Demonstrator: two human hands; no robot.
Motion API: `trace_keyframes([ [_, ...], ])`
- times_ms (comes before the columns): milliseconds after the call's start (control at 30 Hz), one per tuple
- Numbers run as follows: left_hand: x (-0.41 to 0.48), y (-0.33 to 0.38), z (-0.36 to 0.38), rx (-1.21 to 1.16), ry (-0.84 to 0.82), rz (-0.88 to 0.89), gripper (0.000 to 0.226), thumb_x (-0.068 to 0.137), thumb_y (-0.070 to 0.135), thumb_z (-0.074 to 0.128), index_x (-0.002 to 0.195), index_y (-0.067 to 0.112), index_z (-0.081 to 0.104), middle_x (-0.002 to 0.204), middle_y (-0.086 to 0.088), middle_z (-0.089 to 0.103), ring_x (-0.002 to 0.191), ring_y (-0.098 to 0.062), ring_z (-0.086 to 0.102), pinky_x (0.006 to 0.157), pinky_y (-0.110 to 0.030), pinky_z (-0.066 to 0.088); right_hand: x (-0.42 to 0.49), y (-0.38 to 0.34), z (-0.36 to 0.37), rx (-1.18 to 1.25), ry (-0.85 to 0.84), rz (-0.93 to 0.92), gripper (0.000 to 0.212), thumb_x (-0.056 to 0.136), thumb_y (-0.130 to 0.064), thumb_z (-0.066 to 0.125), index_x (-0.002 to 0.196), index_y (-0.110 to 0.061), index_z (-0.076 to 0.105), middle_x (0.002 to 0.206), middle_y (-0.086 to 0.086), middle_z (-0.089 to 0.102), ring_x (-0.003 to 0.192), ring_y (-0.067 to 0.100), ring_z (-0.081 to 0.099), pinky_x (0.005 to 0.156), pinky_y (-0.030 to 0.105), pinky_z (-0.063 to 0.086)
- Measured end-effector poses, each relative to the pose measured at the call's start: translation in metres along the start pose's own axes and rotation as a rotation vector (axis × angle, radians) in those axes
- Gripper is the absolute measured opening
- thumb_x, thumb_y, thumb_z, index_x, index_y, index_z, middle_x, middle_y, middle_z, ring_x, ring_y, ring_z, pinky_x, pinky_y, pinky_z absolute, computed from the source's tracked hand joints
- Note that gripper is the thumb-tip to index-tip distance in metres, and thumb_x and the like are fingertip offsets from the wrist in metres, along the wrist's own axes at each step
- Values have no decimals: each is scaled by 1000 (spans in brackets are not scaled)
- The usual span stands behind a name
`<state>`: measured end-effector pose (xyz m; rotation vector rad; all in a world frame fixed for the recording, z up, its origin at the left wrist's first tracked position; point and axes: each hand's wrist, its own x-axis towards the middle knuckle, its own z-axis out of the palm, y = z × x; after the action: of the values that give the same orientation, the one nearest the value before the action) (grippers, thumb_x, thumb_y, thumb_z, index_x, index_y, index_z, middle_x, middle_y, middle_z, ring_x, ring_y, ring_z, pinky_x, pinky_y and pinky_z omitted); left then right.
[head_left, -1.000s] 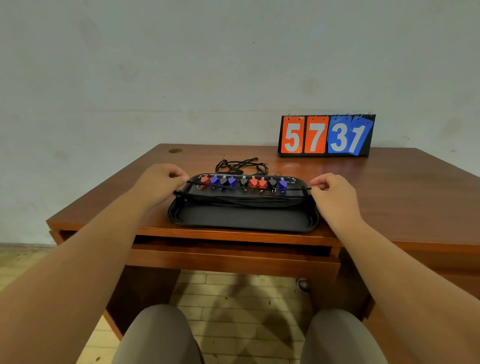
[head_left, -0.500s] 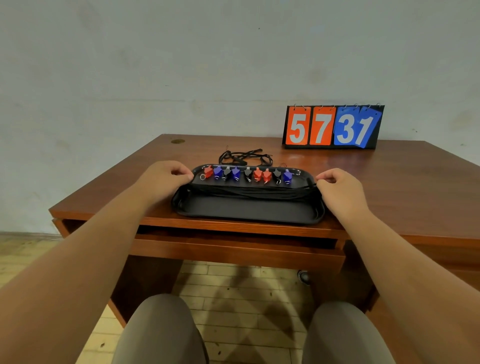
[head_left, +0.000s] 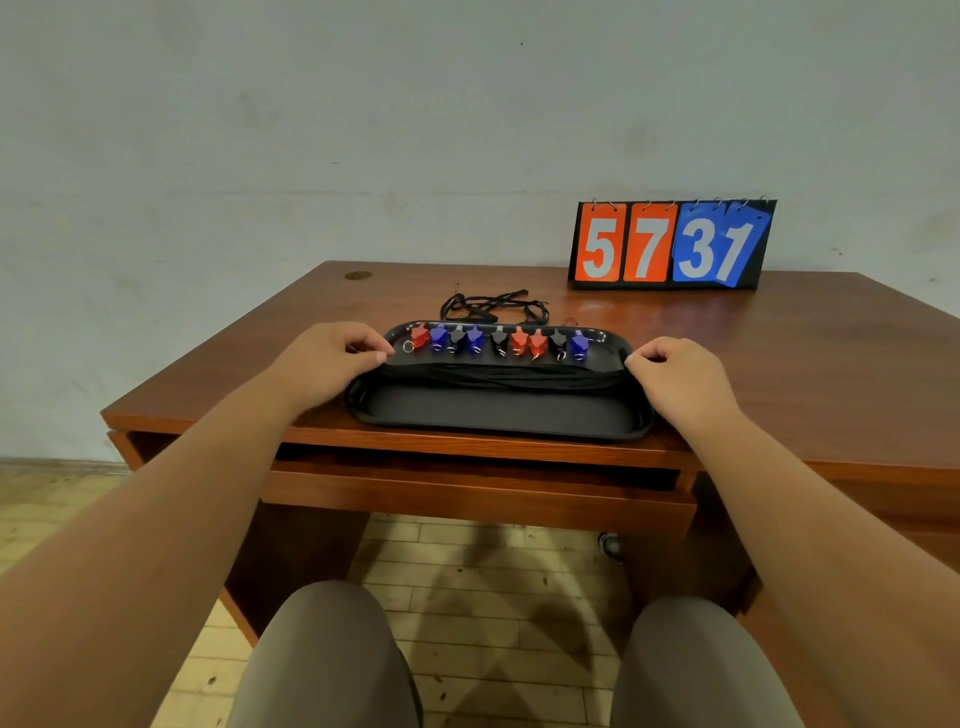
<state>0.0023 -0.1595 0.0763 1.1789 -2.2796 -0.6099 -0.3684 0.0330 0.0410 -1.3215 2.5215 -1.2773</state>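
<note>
A person sits with both knees tucked under a wooden counter, above a tiled floor and a shallow pull-out shelf, working at a black oval tray set near the counter's front edge. The left hand and right hand rest at opposite ends of the tray, fingers curled, each pinching one end of a bundle of black cords drawn out lengthwise across the tray's middle. The bundle lies low, at or just above the tray floor, and the near half of the tray shows bare. Judging by this, laying the cords down is nearly finished; what appears left is to let go of both ends and settle the strands inside the rim. Just beyond the bundle, nine plastic whistles in red, blue and black stand in a row along the tray's far side, close enough that a slack cord could catch them. Behind the tray a loose tangle of cords lies on the counter, apparently not yet gathered. Farther back to the right stands a flip scoreboard reading 57 and 31, well apart from the work, against a pale wall.
</note>
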Motion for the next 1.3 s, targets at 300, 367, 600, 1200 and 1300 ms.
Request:
trace_keyframes([
  [300,2,-1,3,-6,15,-56,25,108,18,59,111,34,78,123,9,70,107,-9,63,89,-27,45,-1,-3,-2,-6,-14,25,18,102,-31,60,100,-26,77,114,-4,69,99,16,63,80,34,46],
  [367,2,-1,3,-19,21,-72,28,108,16,57,109,34,78,121,8,70,106,-14,65,87,-28,51,-1,-3,-2,-10,-21,26,19,102,-31,60,100,-26,77,112,-4,70,95,13,63,77,34,47],
  [600,8,5,4,-41,55,-56,25,106,17,59,108,32,78,124,7,70,117,-15,61,104,-37,48,1,-7,-6,117,-50,112,17,101,-35,61,100,-28,76,106,-8,72,98,13,64,85,37,53],
  [1200,82,95,27,123,-6,115,25,104,17,57,105,32,77,111,16,71,81,-10,66,68,-22,47,74,-26,-8,235,-122,263,25,102,-32,62,118,-21,78,117,3,74,103,23,65,88,40,50],
  [1300,100,113,42,95,-76,150,24,105,19,58,105,33,77,113,18,70,76,-1,60,69,-20,45,91,-24,-2,223,-150,249,25,103,-31,62,120,-21,78,122,3,74,114,24,65,95,41,50],
])
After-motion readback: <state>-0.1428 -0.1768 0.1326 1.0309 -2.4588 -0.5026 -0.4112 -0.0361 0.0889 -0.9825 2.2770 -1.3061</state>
